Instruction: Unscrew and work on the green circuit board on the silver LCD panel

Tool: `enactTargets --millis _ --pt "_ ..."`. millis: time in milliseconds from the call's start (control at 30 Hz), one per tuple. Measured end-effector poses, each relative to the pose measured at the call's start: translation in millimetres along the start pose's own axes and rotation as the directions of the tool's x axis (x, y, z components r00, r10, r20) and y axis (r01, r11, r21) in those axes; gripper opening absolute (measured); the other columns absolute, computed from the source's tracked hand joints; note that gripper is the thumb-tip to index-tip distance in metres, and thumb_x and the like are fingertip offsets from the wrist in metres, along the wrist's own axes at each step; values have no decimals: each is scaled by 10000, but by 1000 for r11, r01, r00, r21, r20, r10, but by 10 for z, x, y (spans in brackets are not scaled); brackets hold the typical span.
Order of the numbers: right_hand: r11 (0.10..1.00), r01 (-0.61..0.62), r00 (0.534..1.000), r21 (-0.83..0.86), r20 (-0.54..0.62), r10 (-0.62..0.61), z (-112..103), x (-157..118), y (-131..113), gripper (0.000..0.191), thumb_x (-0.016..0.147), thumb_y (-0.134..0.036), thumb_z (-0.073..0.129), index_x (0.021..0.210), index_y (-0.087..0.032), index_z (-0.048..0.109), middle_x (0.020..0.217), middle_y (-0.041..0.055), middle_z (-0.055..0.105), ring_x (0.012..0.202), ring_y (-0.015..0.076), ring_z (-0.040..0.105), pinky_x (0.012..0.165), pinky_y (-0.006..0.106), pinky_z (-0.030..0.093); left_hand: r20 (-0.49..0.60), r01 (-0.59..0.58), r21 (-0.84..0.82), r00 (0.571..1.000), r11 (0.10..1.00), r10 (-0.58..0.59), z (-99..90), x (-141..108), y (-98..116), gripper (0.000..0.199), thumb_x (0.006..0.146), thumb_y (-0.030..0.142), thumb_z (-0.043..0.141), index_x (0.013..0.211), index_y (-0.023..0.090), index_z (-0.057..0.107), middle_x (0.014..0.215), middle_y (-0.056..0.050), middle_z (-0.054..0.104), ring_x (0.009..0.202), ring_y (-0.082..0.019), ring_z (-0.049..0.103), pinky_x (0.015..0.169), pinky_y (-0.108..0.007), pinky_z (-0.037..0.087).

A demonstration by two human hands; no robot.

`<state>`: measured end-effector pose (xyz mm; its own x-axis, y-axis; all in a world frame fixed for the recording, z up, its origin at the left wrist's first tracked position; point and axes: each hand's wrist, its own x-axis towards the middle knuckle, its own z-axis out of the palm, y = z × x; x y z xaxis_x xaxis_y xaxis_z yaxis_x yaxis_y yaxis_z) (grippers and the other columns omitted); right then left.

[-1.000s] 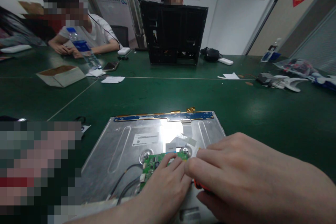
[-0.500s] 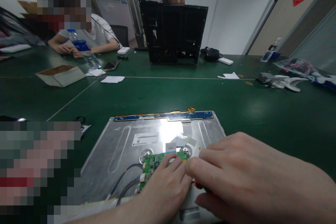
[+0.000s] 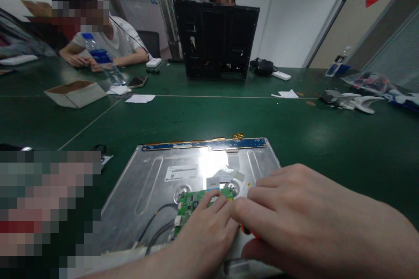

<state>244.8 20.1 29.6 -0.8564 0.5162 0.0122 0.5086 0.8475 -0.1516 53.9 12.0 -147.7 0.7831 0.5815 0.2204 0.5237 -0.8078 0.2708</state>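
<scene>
At the far left of the green table (image 3: 209, 117), you have an open-topped box (image 3: 75, 99), pale outside and brown within. Just beyond it a blue-capped bottle (image 3: 102, 59) stands tilted in your view, with a person in a white shirt (image 3: 126, 37) seated behind, forearms on the tabletop. A dark phone (image 3: 138, 81) lies to the bottle's right.

Nearer you, a silvery metal panel (image 3: 124, 200) lies flat, a white label (image 3: 181, 173) on its face and a blue strip (image 3: 196, 145) along its far edge. Dark cables (image 3: 159, 211) run across its near left part to the green circuit board (image 3: 188, 202), which sits on the panel near its middle, partly under your left hand (image 3: 211, 226). That hand lies over the board with its fingers stretched forward; its underside is hidden, so I can't tell whether it grips anything.

A black casing (image 3: 218, 43) stands upright across the table, another person behind it. Just beside your left hand, your right hand (image 3: 288, 218) is curled around a red-orange object (image 3: 245, 229), of which only a sliver shows. Farther right lie a paper scrap (image 3: 288, 94) and a clear plastic bag (image 3: 369, 82).
</scene>
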Motion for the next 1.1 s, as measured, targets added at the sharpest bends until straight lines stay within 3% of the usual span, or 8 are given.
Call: enactTargets --millis 233,433,633,933,1100 --pt "998 -9 998 57 57 6 -52 17 -21 67 898 -148 554 932 -201 533 863 -25 664 671 131 526 539 302 302 -93 -16 88 995 996 24 -26 -4 25 259 874 37 450 971 219 606 962 -5 672 966 -211 593 1069 -408 349" --pt "1000 -6 999 28 54 5 -19 -4 -23 58 934 -151 523 952 -206 528 857 -32 656 673 137 504 559 315 299 -99 -51 100 993 994 61 1 -15 -3 275 832 21 476 975 224 593 963 -5 669 959 -212 600 1060 -405 352" --pt "999 -14 1000 32 11 14 -51 -30 -11 51 925 -168 559 943 -208 534 815 -44 644 647 127 495 554 307 291 -91 -46 106 994 993 55 -60 10 19 374 852 -12 348 1039 201 590 973 -3 654 953 -203 613 1028 -409 383" --pt "999 -11 1000 42 3 11 -72 -53 4 56 931 -157 539 932 -207 513 821 -46 636 652 122 506 543 305 290 -15 -29 85 999 996 30 -18 -5 5 185 902 119 511 1049 194 594 1005 -49 648 965 -241 585 988 -443 416" --pt "999 -28 998 23 -47 29 -81 -89 -3 80 932 -163 542 915 -216 484 783 -52 613 620 122 483 535 301 275 6 -24 72 1000 997 23 -146 22 24 133 891 186 543 1016 185 590 955 -59 633 943 -255 574 974 -461 411"
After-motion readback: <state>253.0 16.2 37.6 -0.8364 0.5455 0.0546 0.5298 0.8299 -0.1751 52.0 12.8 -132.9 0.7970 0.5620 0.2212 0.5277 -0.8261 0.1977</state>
